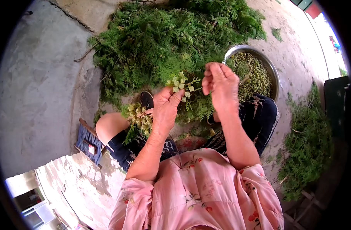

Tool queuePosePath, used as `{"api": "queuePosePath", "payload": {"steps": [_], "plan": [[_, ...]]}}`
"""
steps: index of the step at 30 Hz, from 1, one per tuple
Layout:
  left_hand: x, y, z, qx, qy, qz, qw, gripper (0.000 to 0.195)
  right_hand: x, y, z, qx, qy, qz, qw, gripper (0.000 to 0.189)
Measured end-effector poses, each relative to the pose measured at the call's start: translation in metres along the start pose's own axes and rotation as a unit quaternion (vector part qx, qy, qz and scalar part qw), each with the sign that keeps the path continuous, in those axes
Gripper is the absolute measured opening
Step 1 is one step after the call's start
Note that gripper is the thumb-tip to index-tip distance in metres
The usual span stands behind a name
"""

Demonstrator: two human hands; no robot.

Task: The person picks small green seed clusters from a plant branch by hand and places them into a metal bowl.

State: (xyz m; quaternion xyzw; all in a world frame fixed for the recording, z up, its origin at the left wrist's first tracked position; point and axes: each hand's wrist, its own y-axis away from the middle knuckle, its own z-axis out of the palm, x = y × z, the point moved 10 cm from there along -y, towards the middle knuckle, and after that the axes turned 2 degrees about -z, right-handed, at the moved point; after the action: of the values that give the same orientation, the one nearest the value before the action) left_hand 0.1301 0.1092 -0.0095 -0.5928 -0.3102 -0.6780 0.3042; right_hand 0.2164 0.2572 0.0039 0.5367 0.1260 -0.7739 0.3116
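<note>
My left hand (pixel 166 106) grips a conifer sprig with pale green cones (pixel 179 82) between thumb and fingers. It looks like arborvitae. A bigger cone-laden bunch (pixel 141 118) shows on the other side of that hand, above my knee; whether it belongs to the same sprig is hidden. My right hand (pixel 221 82) is raised beside the sprig, apart from it, its fingers curled and slightly blurred. Anything small in its fingertips cannot be made out. Just past that hand stands a round metal basin (pixel 274 67) filled with small green-brown cones (pixel 251 79).
A large heap of green conifer branches (pixel 164 43) spreads over the concrete floor (pixel 40 86) before me. More branches (pixel 306 141) lie at the right. A small stool with a blue woven seat (pixel 89 143) stands at the left. A twig (pixel 246 74) lies across the basin's cones.
</note>
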Motion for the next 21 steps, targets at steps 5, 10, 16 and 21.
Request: {"api": "queuePosePath", "payload": {"steps": [5,10,16,21], "plan": [[0.002,-0.006,-0.006,0.039,-0.034,0.01,0.999,0.017,-0.007,0.012,0.02,-0.156,-0.097,0.001,0.983,0.011],[0.005,-0.006,-0.004,0.043,-0.066,0.029,0.996,0.022,0.002,0.019,0.025,-0.155,0.059,-0.007,0.986,0.013],[0.011,-0.004,0.002,0.027,-0.086,0.051,0.995,0.019,0.007,0.017,0.025,-0.148,0.189,-0.041,0.97,0.01],[-0.001,-0.005,-0.003,0.019,-0.068,0.052,0.996,0.014,0.019,0.017,0.017,-0.094,0.127,0.105,0.982,0.021]]}}
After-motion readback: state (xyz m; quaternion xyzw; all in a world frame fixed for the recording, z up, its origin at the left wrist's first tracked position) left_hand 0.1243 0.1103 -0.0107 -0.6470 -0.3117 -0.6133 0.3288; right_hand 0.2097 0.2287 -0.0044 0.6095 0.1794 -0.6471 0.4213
